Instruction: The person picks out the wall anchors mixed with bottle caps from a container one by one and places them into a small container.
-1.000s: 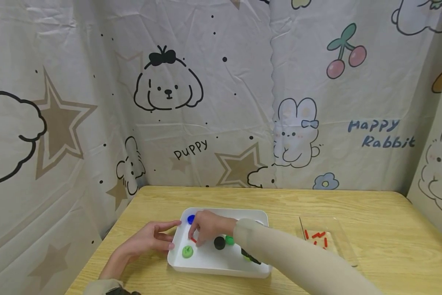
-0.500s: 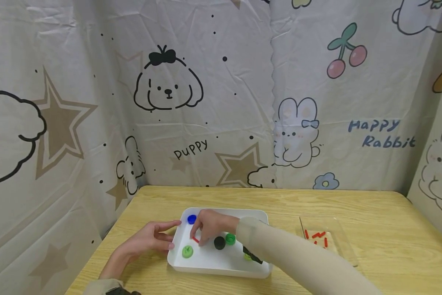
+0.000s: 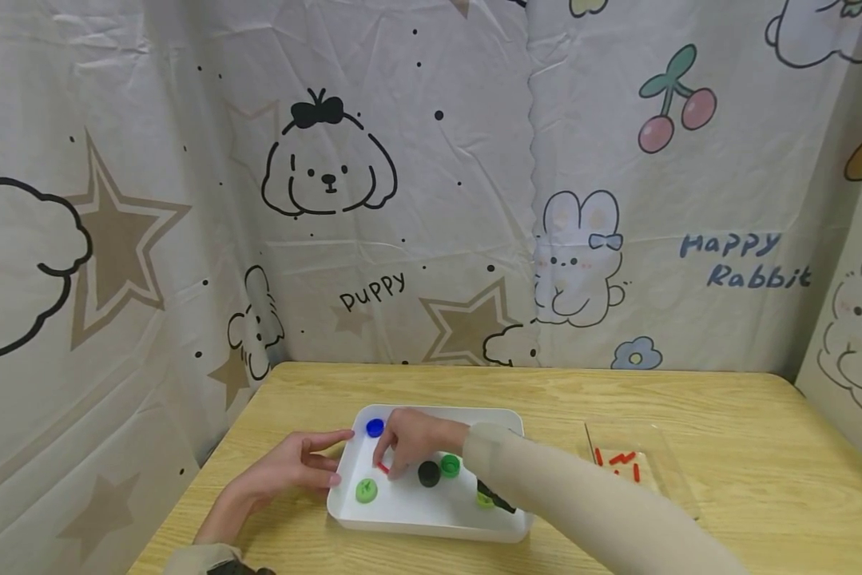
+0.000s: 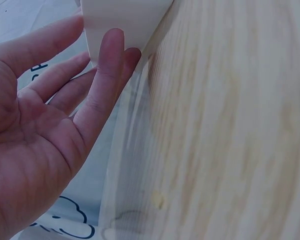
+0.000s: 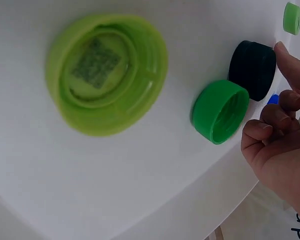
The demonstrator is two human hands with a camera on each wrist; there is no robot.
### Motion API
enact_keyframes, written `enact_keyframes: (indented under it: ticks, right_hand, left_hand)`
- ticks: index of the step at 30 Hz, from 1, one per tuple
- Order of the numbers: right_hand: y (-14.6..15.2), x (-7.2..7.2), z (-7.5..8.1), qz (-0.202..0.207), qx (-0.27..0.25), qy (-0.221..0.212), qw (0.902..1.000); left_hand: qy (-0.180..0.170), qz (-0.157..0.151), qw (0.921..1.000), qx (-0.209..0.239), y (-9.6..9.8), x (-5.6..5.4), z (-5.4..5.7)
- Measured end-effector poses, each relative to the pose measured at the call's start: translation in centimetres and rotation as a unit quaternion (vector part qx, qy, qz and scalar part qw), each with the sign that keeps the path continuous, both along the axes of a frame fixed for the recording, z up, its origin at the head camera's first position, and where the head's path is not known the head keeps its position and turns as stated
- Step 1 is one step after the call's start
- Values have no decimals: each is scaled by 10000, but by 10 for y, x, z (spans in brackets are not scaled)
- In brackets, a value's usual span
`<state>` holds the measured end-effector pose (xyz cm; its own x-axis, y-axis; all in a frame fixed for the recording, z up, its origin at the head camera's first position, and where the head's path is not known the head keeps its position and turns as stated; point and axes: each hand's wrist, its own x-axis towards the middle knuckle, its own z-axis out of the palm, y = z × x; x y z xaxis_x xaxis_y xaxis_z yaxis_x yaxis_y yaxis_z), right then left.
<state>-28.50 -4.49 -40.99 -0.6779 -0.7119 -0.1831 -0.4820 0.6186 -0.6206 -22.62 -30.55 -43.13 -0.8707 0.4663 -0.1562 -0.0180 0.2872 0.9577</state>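
A white tray stands on the table with bottle caps in it. My left hand touches the tray's left wall, its fingers extended in the left wrist view. Inside the tray, my right hand pinches a small red stick between thumb and index finger, low over the tray floor. A blue cap lies behind that stick and a light green cap in front. To the right sit a black cap and a green cap. The right wrist view shows a yellow-green cap hollow side up.
Right of the tray, a clear shallow box holds several red sticks. The right sleeve passes over the tray's right side and hides part of it. A patterned curtain hangs behind the wooden table.
My right hand has shifted slightly right with the red stick, showing more of the blue, green and yellow-green caps. The left hand stays at the tray wall.
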Motion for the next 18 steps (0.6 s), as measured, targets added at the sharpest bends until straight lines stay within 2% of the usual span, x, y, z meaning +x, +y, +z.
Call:
enact_keyframes:
  ticks: [6, 18]
  right_hand:
    - [8, -4, 2, 73, -213, -98, 9997]
    - [21, -6, 6, 39, -846, -716, 9938]
  left_hand:
    - [-35, 48, 10000, -29, 1, 0, 0]
    - [-16, 74, 9999, -88, 1, -1, -1]
